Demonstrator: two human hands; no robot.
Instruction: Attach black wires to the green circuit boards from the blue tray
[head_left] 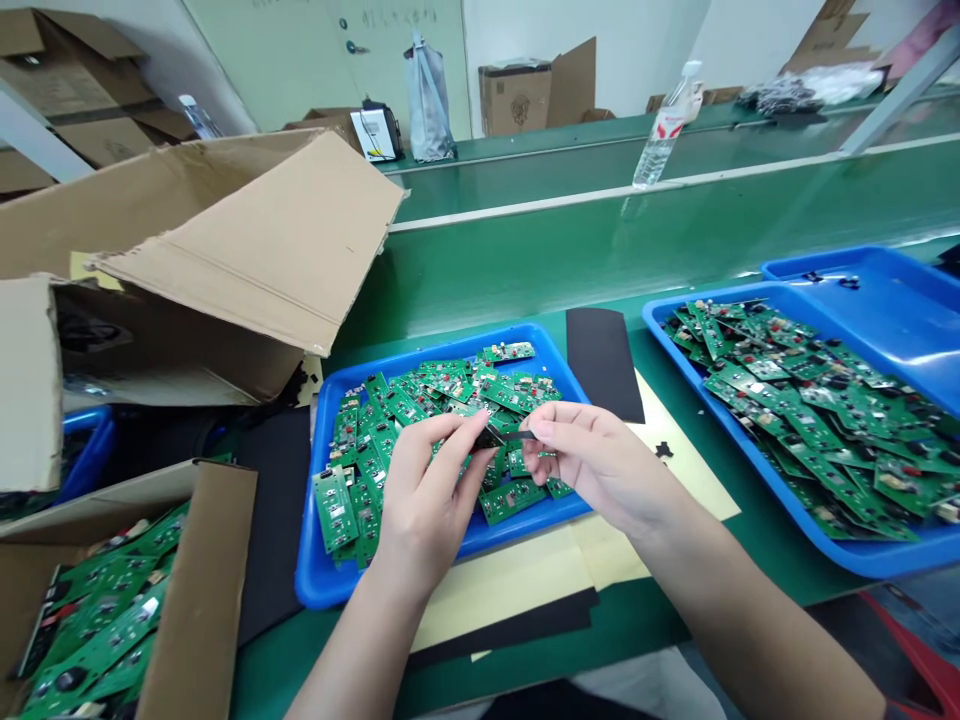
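Note:
My left hand [431, 485] pinches a small dark piece [489, 436] between thumb and fingertips; its exact kind is not clear. From the right, my right hand [581, 455] has thumb and forefinger closed on the end of a thin black strip [516, 435], whose other end reaches the dark piece. Both hands are over a blue tray [309, 540] heaped with green circuit boards [401, 405]. Under the tray's front edge lies pale yellow sheet material [510, 590], with a small black cut-out [664, 450] on its right part.
Another blue tray [810, 555] full of boards stands right, an additional blue tray [892, 300] behind it. Cardboard boxes [262, 230] crowd the left; a smaller box [206, 590] holds boards. Black sheets [604, 360] lie around. A water bottle [664, 130] stands on the back ledge.

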